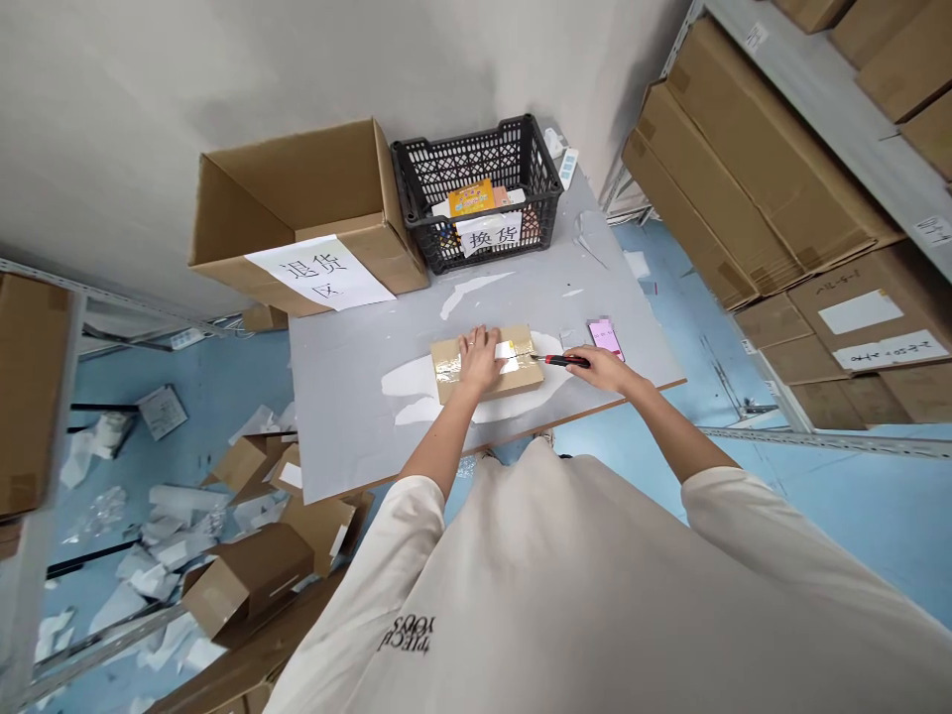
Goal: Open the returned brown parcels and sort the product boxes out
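Observation:
A small taped cardboard box point(530, 375) lies on the grey table, with clear tape and a white label across its top. My left hand point(480, 359) rests on the box's top, palm down with the fingers stretched out. In my right hand point(601, 369) is a red and black utility knife point(565, 361), the fingers closed round its handle. The knife's tip points left and meets the right end of the box at the tape; whether it has cut in cannot be made out. A phone with a pink screen point(605, 337) lies just beyond my right hand.
On the table point(342, 397) stand a large open carton point(297, 183) with a paper sign and a black plastic crate point(546, 213) holding small packages. Shelves with cartons point(773, 178) flank the right. Discarded boxes point(260, 570) and wrapping litter the floor at left.

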`<state>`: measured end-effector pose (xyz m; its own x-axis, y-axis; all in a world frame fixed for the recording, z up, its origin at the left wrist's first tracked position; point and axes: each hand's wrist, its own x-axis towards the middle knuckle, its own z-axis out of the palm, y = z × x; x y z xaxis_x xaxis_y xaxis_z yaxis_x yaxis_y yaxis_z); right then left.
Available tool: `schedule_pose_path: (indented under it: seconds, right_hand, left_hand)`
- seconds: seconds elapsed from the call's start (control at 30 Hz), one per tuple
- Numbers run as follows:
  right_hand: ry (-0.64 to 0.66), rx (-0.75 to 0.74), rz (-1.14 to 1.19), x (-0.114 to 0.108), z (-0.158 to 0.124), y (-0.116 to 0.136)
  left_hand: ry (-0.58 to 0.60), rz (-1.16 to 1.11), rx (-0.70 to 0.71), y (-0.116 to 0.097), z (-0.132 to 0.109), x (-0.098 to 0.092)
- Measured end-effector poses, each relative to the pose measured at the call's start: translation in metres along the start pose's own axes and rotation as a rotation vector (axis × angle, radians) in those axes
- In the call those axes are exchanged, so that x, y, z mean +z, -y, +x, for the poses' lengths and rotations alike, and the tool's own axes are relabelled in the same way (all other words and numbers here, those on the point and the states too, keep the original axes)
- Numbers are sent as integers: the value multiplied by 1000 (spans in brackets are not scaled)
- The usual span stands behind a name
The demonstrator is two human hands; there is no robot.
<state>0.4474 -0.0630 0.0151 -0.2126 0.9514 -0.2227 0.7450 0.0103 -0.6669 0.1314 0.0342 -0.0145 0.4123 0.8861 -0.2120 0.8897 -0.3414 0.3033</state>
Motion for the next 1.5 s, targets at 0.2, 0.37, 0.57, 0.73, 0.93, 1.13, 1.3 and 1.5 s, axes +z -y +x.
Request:
schedule_pose_path:
  seconds: [0.2, 0.37, 0.57, 0.73, 0.93, 1.13, 1.3, 1.5]
  right_hand:
    - [16, -24, -108, 2, 6, -1]
    - [-6, -28, -126, 7, 11, -5]
    - [-123, -58, -185, 32, 16, -15]
    - [-345, -43, -138, 26, 19, -41]
    - [-393, 32, -12, 16, 36, -49]
    - [-285, 15, 135, 38, 77, -15]
    - [-157, -100, 138, 46, 123, 20]
    - [-5, -81, -49, 56, 144, 41]
  left_hand:
    - [0, -17, 53, 3, 0, -4]
    - [-51, -8, 73, 3, -10, 13]
    - [-111, 3, 80, 6, -13, 31]
    - [-117, 23, 84, 6, -15, 31]
    - [-107, -24, 67, 5, -13, 28]
    - [-129, -42, 76, 13, -39, 17]
    - [-170, -36, -31, 26, -94, 22]
    - [-108, -60, -147, 31, -117, 36]
